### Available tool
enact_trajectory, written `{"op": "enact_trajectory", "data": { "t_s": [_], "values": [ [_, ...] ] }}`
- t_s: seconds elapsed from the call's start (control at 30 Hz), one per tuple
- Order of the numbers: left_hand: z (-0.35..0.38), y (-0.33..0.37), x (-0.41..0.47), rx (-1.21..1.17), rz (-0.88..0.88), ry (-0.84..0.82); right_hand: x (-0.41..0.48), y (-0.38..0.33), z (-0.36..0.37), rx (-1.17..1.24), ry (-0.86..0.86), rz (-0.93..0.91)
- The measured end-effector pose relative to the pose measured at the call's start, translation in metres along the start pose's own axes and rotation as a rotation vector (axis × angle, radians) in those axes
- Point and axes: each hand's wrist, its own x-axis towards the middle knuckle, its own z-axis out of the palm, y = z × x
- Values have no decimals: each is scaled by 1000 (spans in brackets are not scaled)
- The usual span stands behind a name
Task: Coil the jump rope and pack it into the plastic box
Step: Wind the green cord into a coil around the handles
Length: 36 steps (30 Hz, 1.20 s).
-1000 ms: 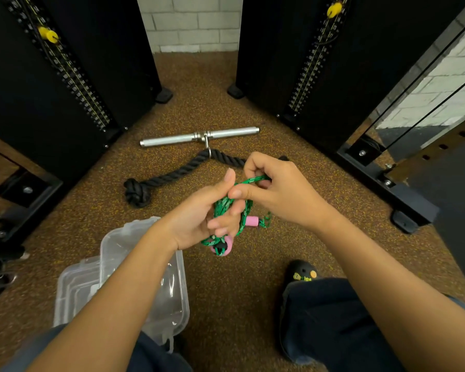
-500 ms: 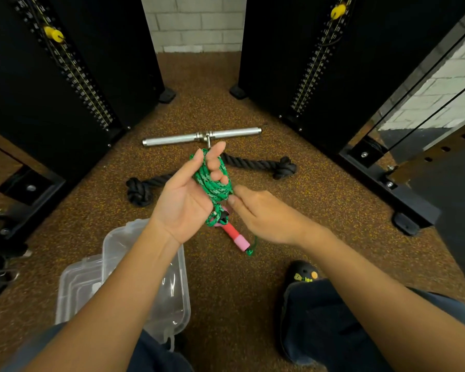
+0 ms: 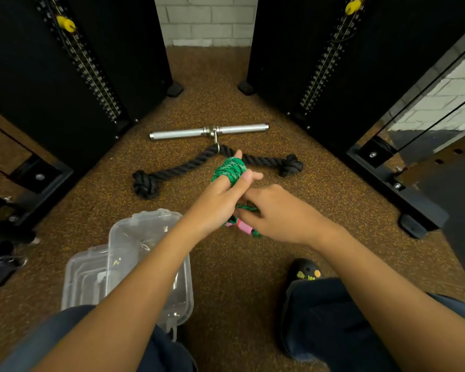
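Jump rope [image 3: 230, 169] sits wound in green loops round my left hand's [image 3: 212, 208] straight fingers [image 3: 222, 185], thumb against the coil. My right hand [image 3: 277, 214], fingers curled, pinches the loose strand by the pink handle [image 3: 243, 226]. Plastic box [image 3: 124, 234] lies open on the floor beneath my left forearm.

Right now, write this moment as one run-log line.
phase: coiling | left hand: jump rope wound round its fingers | right hand: grips rope near pink handle | plastic box: no rope inside yet

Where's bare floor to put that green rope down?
Bare floor lies between the plastic box and the shoe, and right of the right hand toward the machine base. It's crowded ahead, around the black rope and metal bar.
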Motion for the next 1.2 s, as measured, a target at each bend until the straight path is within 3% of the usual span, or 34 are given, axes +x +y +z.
{"op": "enact_trajectory", "data": {
  "t_s": [0.2,0.33,0.53,0.7,0.93,1.03,1.2],
  "values": [
    [-6,5,-4,12,7,-42,-2,-2,-14,49,96,-35],
    [-9,-6,-1,187,36,-167,-2,1,-19,33,130,-49],
    [-12,-4,1,136,16,-271,-5,12,-35,164,181,-56],
    [-13,-6,2,-225,6,-255,-3,16,-38,281,291,-19],
    [-22,0,3,-1014,66,-409,3,20,-19,343,194,113],
    [-30,2,6,-1190,119,-250,2,18,-13,282,131,107],
    [-27,-3,9,-1089,78,24,3,6,-2,155,2,43]
  ]
}}
